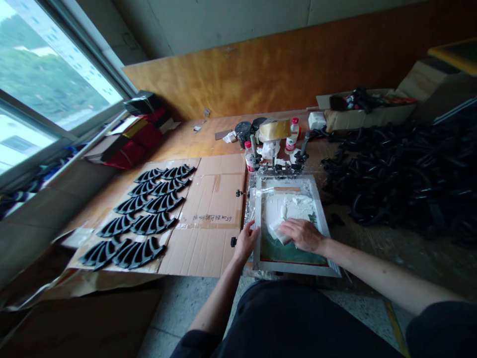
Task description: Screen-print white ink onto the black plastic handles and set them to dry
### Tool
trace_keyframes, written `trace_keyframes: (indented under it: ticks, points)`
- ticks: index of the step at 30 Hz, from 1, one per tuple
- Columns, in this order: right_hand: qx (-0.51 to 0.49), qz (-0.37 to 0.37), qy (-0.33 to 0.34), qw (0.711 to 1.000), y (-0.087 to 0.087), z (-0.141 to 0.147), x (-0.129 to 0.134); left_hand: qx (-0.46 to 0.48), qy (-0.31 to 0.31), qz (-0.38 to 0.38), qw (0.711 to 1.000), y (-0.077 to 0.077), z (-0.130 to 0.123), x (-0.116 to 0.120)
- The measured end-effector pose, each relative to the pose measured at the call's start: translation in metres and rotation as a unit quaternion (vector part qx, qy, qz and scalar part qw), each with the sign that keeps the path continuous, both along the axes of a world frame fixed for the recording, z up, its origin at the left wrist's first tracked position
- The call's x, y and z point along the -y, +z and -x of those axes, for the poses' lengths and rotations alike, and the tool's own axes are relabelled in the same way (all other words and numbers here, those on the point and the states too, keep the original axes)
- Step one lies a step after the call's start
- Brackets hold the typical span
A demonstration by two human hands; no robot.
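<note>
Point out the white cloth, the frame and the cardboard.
White cloth (277, 230), head view: its uncovered crumpled side.
Frame (294, 268), head view: its near rail.
Cardboard (214, 201), head view: a bare part.

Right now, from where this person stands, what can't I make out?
All in the head view:
Right hand: its palm is turned away, hidden by the back of the hand.
Screen: partly covered by the white wad and that hand.
Farther red-capped bottle: label too small to read.
Black pile: cut off by the right edge.
</note>
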State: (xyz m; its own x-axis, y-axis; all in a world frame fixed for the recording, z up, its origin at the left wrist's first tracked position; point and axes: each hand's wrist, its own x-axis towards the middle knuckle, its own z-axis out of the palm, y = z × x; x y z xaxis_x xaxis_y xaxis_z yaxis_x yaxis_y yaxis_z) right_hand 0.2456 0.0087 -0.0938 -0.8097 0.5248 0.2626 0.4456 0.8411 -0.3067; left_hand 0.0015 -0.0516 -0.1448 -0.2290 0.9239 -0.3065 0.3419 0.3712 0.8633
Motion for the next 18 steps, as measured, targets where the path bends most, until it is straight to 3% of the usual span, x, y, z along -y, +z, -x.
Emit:
trace_keyframes:
  ticks: [3, 6, 9, 12, 15, 17, 18]
  points:
    - [0.004, 0.037, -0.005, 0.999, 0.007, 0.001, -0.001, 0.004, 0.001, 0.004, 1.000, 0.001, 0.000, -0.001]
    - [-0.021, 0.057, -0.095, 0.994, 0.031, 0.018, -0.030, 0.046, -0.001, 0.000, 0.999, 0.014, 0.001, 0.000]
    - [-0.060, 0.042, -0.182, 0.981, 0.058, 0.021, -0.077, 0.121, 0.001, -0.013, 0.993, 0.044, 0.002, 0.000]
    - [-0.137, 0.041, -0.263, 0.954, 0.072, -0.021, -0.119, 0.202, 0.025, -0.050, 0.978, 0.085, -0.002, -0.007]
    - [-0.217, 0.066, -0.378, 0.898, 0.058, -0.078, -0.133, 0.269, 0.049, -0.133, 0.953, 0.129, -0.009, -0.029]
    - [-0.204, 0.088, -0.392, 0.893, 0.035, -0.096, -0.119, 0.302, 0.046, -0.190, 0.933, 0.155, -0.014, -0.049]
    - [-0.183, 0.101, -0.371, 0.905, 0.020, -0.094, -0.107, 0.313, 0.040, -0.209, 0.926, 0.165, -0.017, -0.059]
